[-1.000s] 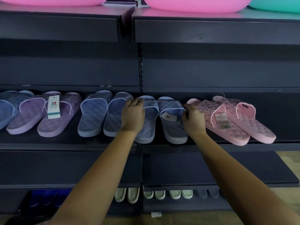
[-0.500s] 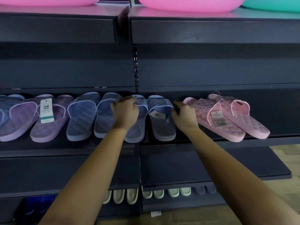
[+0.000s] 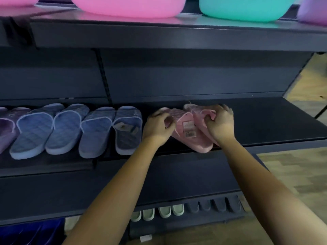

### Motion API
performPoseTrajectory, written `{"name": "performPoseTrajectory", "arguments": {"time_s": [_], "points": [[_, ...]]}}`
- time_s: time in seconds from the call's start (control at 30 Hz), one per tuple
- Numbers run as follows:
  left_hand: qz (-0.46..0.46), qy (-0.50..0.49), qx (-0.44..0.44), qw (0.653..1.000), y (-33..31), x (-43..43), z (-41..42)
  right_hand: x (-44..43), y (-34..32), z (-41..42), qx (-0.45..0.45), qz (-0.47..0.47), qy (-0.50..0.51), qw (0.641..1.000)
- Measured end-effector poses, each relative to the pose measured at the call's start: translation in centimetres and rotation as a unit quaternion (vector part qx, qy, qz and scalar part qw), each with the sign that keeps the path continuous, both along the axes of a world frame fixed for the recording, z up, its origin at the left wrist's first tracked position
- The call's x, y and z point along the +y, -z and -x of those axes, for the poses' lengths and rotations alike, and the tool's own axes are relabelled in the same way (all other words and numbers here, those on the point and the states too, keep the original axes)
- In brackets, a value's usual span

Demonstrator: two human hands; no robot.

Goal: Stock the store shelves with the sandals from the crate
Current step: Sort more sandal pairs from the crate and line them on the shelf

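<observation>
A pair of pink quilted sandals with a price tag lies on the dark middle shelf. My left hand grips the left pink sandal at its strap. My right hand is closed on the strap of the right pink sandal, and covers most of it. To the left stand two pairs of blue quilted sandals, toes toward the back, and a purple sandal at the frame's edge. The crate is out of view.
Pink and teal plastic basins sit on the top shelf. The bottom shelf holds white sandals and dark sandals. Wooden floor shows at the right past the shelf end.
Both hands have left the blue pair and moved right onto the pink pair. The view has shifted right, showing the teal basin and the shelf end.
</observation>
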State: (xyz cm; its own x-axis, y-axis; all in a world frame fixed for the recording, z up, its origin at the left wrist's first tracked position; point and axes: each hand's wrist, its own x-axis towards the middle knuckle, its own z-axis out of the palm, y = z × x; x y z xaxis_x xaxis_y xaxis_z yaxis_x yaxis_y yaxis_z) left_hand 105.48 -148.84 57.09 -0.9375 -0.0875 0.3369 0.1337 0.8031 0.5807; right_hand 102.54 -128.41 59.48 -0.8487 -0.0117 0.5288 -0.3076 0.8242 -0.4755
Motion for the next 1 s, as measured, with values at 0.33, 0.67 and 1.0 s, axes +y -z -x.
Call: {"name": "performPoseTrajectory", "arguments": {"time_s": [0.33,0.67,1.0], "points": [[0.029,-0.08,-0.008,0.996,-0.3,3.7,-0.1,5.7,2.0,2.5,-0.2,0.051,0.026,0.978],[0.089,-0.081,0.029,0.992,-0.5,-1.3,1.6,2.7,2.7,4.3,-0.127,0.051,0.024,0.99],[0.052,-0.046,0.069,0.995,-0.2,-2.2,0.6,-0.4,3.4,3.7,-0.134,0.111,0.0,0.985]]}}
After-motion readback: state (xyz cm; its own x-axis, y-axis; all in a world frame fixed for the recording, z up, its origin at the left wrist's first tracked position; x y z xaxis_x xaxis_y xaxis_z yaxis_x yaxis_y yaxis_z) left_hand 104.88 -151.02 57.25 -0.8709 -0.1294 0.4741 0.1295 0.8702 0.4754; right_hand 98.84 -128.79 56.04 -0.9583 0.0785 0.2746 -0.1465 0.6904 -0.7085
